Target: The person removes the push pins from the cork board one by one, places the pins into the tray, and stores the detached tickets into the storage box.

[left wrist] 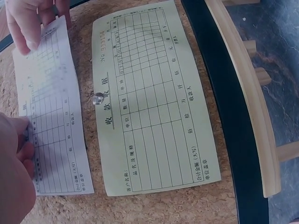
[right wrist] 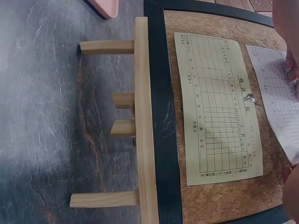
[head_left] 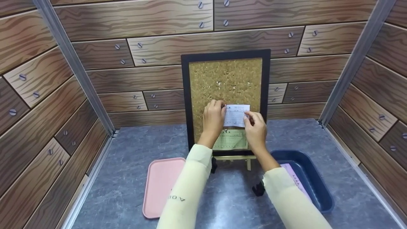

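A white printed receipt slip [head_left: 236, 116] lies against the lower half of a black-framed cork board [head_left: 225, 76]. My left hand [head_left: 213, 117] has its fingers curled at the slip's upper left, pinching that edge; its fingertips are partly hidden. At the opposite side, my right hand [head_left: 256, 128] pinches the slip's right edge between thumb and fingers. Just below is a pale green receipt slip [left wrist: 154, 102], fixed to the cork by a clear push pin [left wrist: 97, 98] at its top middle. Several pins [head_left: 218, 84] stick in the cork higher up.
The board leans on a wooden easel [right wrist: 144, 116] on a grey marbled table [head_left: 136, 140]. To the left lies a pink tray [head_left: 159, 187]. On the right, a dark blue tray [head_left: 318, 184] holds a purple item [head_left: 295, 178], partly covered by the right sleeve. Wood-patterned walls surround the table.
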The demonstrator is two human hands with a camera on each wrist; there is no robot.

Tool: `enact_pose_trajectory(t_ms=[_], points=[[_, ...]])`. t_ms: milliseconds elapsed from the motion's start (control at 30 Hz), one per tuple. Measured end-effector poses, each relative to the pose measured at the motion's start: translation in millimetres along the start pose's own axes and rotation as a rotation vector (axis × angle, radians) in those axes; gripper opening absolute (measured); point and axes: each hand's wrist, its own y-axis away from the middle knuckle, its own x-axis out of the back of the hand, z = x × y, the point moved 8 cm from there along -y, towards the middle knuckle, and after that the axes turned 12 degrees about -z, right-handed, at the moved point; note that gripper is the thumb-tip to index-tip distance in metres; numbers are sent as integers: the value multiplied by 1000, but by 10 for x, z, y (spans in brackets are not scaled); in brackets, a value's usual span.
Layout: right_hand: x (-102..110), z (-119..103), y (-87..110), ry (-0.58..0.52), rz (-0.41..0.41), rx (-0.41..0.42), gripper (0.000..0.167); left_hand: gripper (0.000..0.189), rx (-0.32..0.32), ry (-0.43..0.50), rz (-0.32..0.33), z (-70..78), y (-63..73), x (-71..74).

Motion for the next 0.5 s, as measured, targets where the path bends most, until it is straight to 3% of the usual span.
enact_pose_trajectory(t_ms=[233, 500], points=[[-2, -12, 6, -19, 6, 27, 20, 9, 10, 37, 7, -2, 10, -4], [-2, -32, 2, -34, -3, 40, 20, 9, -22, 19, 17, 36, -2, -5]])
